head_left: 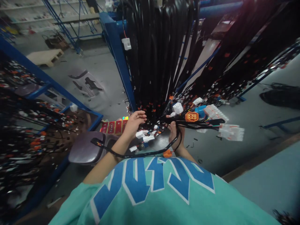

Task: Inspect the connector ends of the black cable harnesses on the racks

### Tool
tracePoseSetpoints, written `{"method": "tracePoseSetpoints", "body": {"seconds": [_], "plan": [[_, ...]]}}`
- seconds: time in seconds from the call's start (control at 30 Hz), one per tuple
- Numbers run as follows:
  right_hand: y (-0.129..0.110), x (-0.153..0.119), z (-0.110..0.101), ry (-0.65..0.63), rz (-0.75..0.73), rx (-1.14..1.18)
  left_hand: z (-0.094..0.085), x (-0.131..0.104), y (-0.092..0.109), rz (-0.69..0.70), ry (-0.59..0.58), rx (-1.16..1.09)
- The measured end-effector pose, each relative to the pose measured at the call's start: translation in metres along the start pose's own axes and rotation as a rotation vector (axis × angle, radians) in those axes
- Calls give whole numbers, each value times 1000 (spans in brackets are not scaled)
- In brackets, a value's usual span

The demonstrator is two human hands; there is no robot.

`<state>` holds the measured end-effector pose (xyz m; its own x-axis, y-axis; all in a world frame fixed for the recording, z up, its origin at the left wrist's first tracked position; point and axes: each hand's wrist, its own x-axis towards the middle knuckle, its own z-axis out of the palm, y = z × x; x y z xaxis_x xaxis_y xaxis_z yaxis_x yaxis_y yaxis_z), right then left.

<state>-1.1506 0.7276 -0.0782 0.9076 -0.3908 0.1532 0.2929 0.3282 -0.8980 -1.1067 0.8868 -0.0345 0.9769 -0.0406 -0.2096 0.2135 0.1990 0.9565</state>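
Note:
My right hand is closed round a black wiring harness. Its wires end to the right in an orange connector, a blue connector and clear-white connectors. One black-sleeved branch of wires loops back left across my left forearm. My left hand is open beside the lower ends of the hanging black cables, fingers stretched toward them. Whether its fingertips touch a cable is hidden. Small white connectors dangle between my hands.
A blue rack frame carries the cables. More harnesses hang at the right, and another loaded rack stands at the left. Near my left arm are a grey plastic stool and a red package. A wooden pallet lies farther back.

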Motion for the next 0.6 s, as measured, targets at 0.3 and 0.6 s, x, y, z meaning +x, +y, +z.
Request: {"method": "tracePoseSetpoints", "body": {"seconds": [0.3,0.6], "plan": [[-12,-2,5,32,46,189,10,13,-54,-531,-429,-96],[-11,-4,-27,104,80,67,-9,13,-2,-490,-729,-58]]}}
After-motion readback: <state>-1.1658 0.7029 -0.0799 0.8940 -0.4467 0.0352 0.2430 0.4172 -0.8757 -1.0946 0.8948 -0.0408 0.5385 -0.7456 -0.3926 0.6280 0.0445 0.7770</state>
